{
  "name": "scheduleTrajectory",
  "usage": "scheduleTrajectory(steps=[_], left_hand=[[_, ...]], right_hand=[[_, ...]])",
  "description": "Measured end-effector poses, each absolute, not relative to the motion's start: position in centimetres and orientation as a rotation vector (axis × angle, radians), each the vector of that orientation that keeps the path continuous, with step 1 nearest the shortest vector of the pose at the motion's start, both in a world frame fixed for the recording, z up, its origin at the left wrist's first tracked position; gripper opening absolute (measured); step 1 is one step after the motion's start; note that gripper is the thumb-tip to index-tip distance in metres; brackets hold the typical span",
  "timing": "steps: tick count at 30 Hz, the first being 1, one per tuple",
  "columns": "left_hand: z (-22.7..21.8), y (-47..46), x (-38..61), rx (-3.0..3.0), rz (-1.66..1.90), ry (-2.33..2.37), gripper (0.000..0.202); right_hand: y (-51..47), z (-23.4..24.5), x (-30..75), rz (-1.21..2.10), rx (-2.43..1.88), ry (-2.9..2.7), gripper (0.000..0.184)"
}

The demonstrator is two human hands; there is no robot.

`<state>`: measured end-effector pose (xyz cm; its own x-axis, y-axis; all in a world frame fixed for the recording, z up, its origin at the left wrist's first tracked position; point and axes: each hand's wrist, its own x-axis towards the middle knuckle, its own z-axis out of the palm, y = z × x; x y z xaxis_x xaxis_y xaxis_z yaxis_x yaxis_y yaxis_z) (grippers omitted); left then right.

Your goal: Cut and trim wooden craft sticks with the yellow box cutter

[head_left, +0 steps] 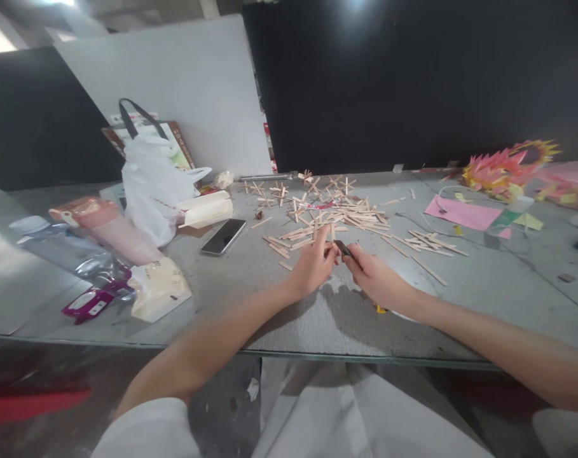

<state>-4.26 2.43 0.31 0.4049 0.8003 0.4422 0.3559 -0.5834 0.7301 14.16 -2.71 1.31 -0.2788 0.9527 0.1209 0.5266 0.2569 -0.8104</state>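
Setting: grey counter (317, 318) against a black panel, with a white board leaning at the back left.
Thing in hand: a small dark object (344, 249), just above the counter at the near edge of the stick pile, between both hands.
Right hand (375, 278): closed around the dark object, only its tip poking out of the fingers.
Left hand (314, 266): fingers drawn in narrow, with the tips meeting that tip. Whether a stick is pinched there cannot be told.
Handling, as I judge it: the work is fine and happens right at the fingertips. Resting both wrists on the counter and keeping the left fingertips off the object's working end would steady it.
Stick pile (350, 215): loose wooden sticks lie just beyond the hands, easy to scatter with a knuckle.
Crossed sticks (279, 189): small crosses lie further back, apart from the pile.
Stray sticks (429, 242): a thinner spread lies to the right.
Phone (223, 236): face up to the left, clear of the hands.
White bag (150, 184): stands behind the phone, with packets beside it.
Pink paper (463, 213): flat at the far right, below a spiky paper flower (503, 168).
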Motion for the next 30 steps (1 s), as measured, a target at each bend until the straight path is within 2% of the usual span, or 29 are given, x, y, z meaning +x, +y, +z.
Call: scheduleTrajectory(steps=[9,15,22,26,30], left_hand=[[0.2,2.2,-4.3,2.062,1.196,0.826,0.047],[0.3,1.7,-4.1,2.002,1.296,0.714,0.048],[-0.1,1.5,-4.1,1.944,1.365,0.655,0.049],[-0.2,1.6,-4.0,1.925,1.354,0.667,0.05],[0.3,1.5,-4.1,1.957,1.309,0.728,0.05]], right_hand=[[-4.1,1.3,14.1,0.029,-1.497,-2.416,0.029],[-5.5,1.9,13.4,-0.414,-1.676,-2.466,0.035],[-6.2,3.0,13.1,-0.496,-1.718,-2.489,0.048],[-6.1,2.9,13.3,-0.451,-1.704,-2.451,0.045],[-5.6,2.3,13.9,-0.233,-1.573,-2.402,0.037]])
